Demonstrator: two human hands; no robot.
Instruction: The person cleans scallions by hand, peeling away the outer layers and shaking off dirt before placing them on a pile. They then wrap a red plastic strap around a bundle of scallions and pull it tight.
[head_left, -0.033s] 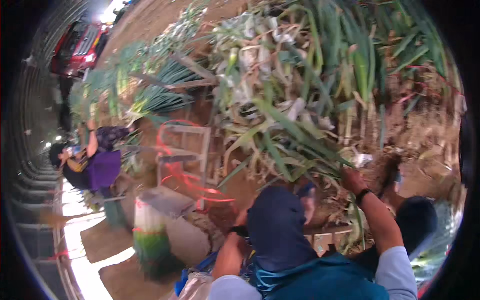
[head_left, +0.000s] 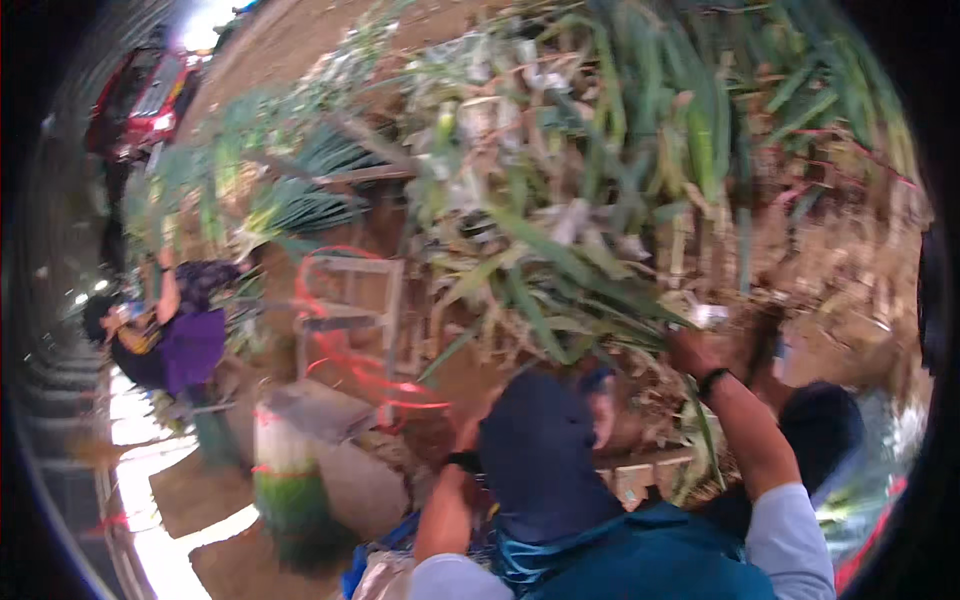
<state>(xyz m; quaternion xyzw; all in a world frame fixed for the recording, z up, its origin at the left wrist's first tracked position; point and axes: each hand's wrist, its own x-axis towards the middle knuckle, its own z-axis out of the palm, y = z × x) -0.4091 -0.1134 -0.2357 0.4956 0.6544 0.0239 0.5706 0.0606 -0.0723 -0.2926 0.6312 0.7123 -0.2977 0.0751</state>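
My right hand (head_left: 690,350) is closed at the near end of a bunch of long green onion leaves (head_left: 590,285). The leaves fan out to the left over the heap, and one loose strip hangs below the hand. A dark band circles that wrist. My left hand (head_left: 468,432) is beside my dark-clad left knee (head_left: 535,425). Its fingers are mostly hidden and blurred, so what it may hold does not show. Just beyond both knees lie dry, trimmed leaf scraps (head_left: 650,400) on the brown ground.
A large heap of green onions (head_left: 640,120) covers the far side. To the left stand a pale metal frame (head_left: 395,300) with red twine (head_left: 340,355) and a wrapped green onion bundle (head_left: 285,480). Farther left, another person in purple (head_left: 195,350) sits near more bundles. A red vehicle (head_left: 140,105) stands behind.
The whole scene has shifted slightly left as the view turned. My hands keep nearly the same places beside the leaves and the knee.
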